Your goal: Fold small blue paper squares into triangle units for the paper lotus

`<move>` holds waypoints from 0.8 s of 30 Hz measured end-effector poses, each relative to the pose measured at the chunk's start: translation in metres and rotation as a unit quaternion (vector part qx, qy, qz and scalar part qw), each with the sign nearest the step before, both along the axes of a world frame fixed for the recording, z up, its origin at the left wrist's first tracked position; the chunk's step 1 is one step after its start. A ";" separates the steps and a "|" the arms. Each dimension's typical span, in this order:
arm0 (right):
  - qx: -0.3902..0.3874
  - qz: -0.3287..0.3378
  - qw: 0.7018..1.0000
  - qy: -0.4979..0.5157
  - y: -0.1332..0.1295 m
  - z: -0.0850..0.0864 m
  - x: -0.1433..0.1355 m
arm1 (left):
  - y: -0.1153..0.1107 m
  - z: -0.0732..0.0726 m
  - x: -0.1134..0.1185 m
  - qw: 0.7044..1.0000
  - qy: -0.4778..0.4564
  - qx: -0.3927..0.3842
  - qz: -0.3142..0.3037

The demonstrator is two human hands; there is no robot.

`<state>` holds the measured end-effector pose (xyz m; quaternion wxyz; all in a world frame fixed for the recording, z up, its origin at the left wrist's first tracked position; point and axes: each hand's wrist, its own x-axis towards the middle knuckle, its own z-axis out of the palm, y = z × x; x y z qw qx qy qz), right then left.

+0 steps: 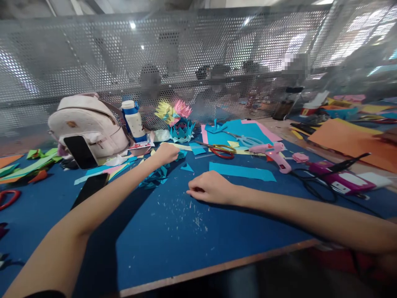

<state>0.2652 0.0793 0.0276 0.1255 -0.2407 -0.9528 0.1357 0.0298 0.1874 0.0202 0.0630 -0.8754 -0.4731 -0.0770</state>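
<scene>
Over the middle of the table, my left hand [167, 153] is closed, its fingertips against a small folded blue paper piece [182, 155]. Just below that hand lies a cluster of folded blue paper pieces [155, 177]. My right hand [212, 188] rests on the tabletop with its fingers curled in, and no object shows in it. Between the hands is a small blue paper triangle [187, 167]. Beyond my right hand stretches a blue paper strip [242, 171]. A blue paper flower base [182, 130] with a yellow flower [166, 111] and a pink flower [182, 108] stands behind.
A pink glue gun [269, 153], red-handled scissors [221, 152] and blue-handled scissors [248, 140] lie at centre right. Left are a backpack [88, 120], a bottle [134, 120] and two phones [80, 152]. Pale scraps [197, 219] litter the blue tabletop. A perforated metal screen [102, 58] stands behind.
</scene>
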 end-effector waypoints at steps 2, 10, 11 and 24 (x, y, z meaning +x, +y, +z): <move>-0.016 -0.007 1.000 0.008 0.000 0.002 0.003 | 0.000 0.001 0.002 1.000 -0.027 0.012 0.000; -0.136 -0.065 0.985 0.084 0.014 0.017 0.021 | -0.037 0.035 0.013 0.973 -0.205 0.088 -0.055; -0.152 -0.069 0.981 0.101 0.018 0.019 0.025 | -0.047 0.038 0.014 0.966 -0.232 0.093 -0.063; -0.307 -0.028 0.944 0.113 0.025 0.015 0.007 | -0.146 0.010 0.018 0.907 -0.412 -0.044 -0.069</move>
